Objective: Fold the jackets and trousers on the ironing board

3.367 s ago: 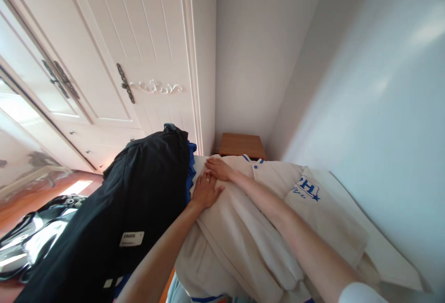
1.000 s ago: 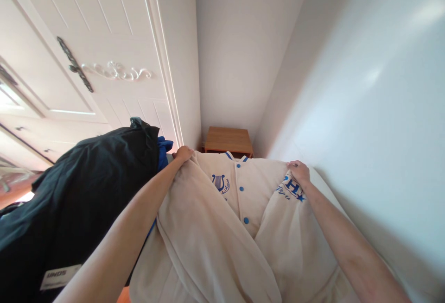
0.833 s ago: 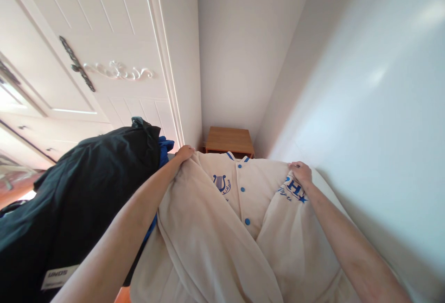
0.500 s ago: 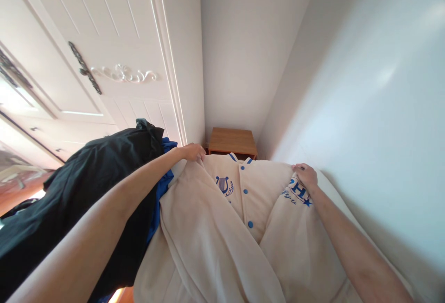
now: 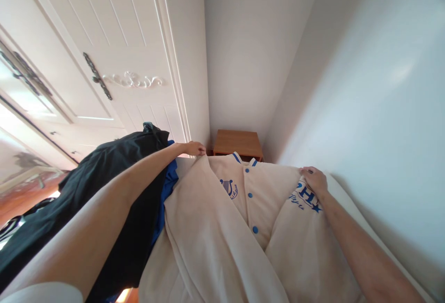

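A cream jacket (image 5: pixel 267 185) with blue buttons, blue collar stripes and blue lettering lies spread out, its sleeves folded over the front. My left hand (image 5: pixel 195 148) pinches its shoulder on the left side. Fingers closed, my right hand (image 5: pixel 315 180) grips the other shoulder, just above the lettering and star. Beside the jacket on the left is a pile of black clothing (image 5: pixel 121 159), partly hidden behind my left forearm. Blue cloth (image 5: pixel 169 180) shows between the pile and the jacket.
A small wooden table (image 5: pixel 238 142) stands beyond the jacket's collar. White cabinet doors (image 5: pixel 139 48) with dark ornate handles rise at the left. A pale wall (image 5: pixel 375 108) runs along the right side.
The view has shifted slightly, so the jacket, hands and cabinet appear a little further right. Both hands keep their hold on the jacket's shoulders.
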A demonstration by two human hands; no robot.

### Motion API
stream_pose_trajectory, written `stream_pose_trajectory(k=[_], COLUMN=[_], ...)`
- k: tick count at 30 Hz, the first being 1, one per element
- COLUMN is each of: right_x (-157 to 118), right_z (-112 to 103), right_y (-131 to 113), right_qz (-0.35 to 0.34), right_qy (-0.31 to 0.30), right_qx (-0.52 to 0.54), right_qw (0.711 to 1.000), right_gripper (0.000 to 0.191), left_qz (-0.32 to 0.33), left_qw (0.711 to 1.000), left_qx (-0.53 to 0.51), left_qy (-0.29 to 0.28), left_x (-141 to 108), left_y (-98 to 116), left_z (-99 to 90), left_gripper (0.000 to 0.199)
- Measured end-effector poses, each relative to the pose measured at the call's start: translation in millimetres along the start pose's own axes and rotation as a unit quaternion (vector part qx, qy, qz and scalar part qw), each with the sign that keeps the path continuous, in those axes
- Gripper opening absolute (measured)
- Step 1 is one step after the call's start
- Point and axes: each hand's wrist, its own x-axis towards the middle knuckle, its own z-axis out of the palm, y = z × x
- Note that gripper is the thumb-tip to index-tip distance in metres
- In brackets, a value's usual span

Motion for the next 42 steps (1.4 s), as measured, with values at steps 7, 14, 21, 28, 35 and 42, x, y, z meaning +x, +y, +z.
stream_pose_trajectory(k=[7,14,21,28,35,42], right_x=[-1,-6,-9,-27,-157,-337], right_z=[-2,-4,-9,-28,-62,-116], right_y=[-3,-9,-25,-42,-71,-71], right_qz=[0.013,0.001,-0.012,-0.068,-0.236,-0.121], right_qy=[0.0,0.009,-0.014,-0.008,-0.079,-0.218], right_qx=[0.003,-0.035,-0.082,-0.018,0.201,0.33], right_qw=[1.0,0.999,0.996,0.997,0.948,0.91], right_gripper=[0.035,0.031,0.026,0.035,0.04,0.037], left_qz=[-0.069,-0.127,-0.248,-0.165,0.118,-0.022], left_qw=[0.997,0.988,0.955,0.95,0.956,0.805], left_qx=[-0.015,-0.054,-0.09,-0.104,-0.176,-0.483], left_qy=[0.032,0.069,0.138,0.245,0.204,0.344], left_x=[5,2,-12,-39,-98,-187], left_y=[-8,13,41,109,254,332], left_z=[29.4,58.9,50.1,30.8,63.4,127.4], left_gripper=[0.035,0.035,0.041,0.047,0.051,0.042])
